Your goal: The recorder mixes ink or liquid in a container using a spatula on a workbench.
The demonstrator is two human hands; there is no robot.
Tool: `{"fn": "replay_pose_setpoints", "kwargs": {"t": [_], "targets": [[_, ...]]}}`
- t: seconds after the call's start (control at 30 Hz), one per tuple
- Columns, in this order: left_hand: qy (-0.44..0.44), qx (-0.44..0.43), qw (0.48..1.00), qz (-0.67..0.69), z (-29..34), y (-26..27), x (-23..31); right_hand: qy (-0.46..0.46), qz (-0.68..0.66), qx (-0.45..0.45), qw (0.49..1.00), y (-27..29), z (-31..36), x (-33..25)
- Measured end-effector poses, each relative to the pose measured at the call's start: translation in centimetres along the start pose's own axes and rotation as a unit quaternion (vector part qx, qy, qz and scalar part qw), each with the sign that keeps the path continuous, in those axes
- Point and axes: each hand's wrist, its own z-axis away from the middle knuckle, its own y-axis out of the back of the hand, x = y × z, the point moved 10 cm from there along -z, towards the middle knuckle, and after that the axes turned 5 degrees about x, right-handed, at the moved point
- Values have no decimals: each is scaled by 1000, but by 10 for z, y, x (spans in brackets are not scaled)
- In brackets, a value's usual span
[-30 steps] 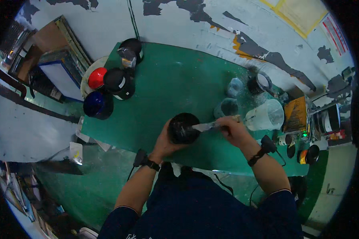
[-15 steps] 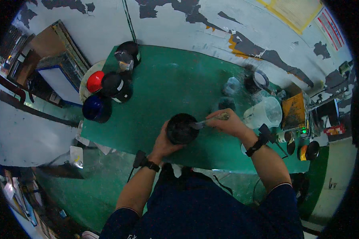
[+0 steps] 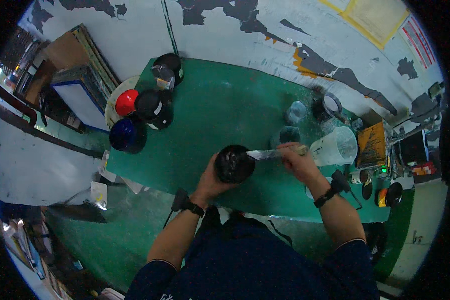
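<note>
Left hand (image 3: 212, 182) gripping a black pot (image 3: 235, 165), wrapped round its left and near side; pot at the near middle of the green table (image 3: 210, 110), cannot tell if lifted. Right hand (image 3: 299, 162) closed on a flat scraper (image 3: 265, 154), blade pointing left, tip over pot's right rim. Right of that hand, a whitish bucket (image 3: 340, 145); just beyond it, a dark cup (image 3: 288, 135). Far left: dark blue tub (image 3: 127, 135)

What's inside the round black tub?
Shiny-streaked dark stuff shows inside the round black tub; a flat greyish blade covers part of its right edge. Anything deeper is hidden.
</note>
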Motion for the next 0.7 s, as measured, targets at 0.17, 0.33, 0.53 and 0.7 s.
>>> {"fn": "replay_pose_setpoints", "kwargs": {"t": [0.17, 0.33, 0.53, 0.7], "targets": [[-43, 8, 999, -9, 3, -2, 16, 233, 239, -112, 936, -39, 4, -38], [-31, 1, 998, -50, 3, 6, 13, 28, 266, -110, 957, -42, -9, -18], [-39, -30, 998, -47, -4, 2, 6, -66, 60, -87, 992, -21, -12, 57], [-50, -46, 994, -82, -6, 3, 23, -117, -110, -26, 987, 8, 2, 57]]}}
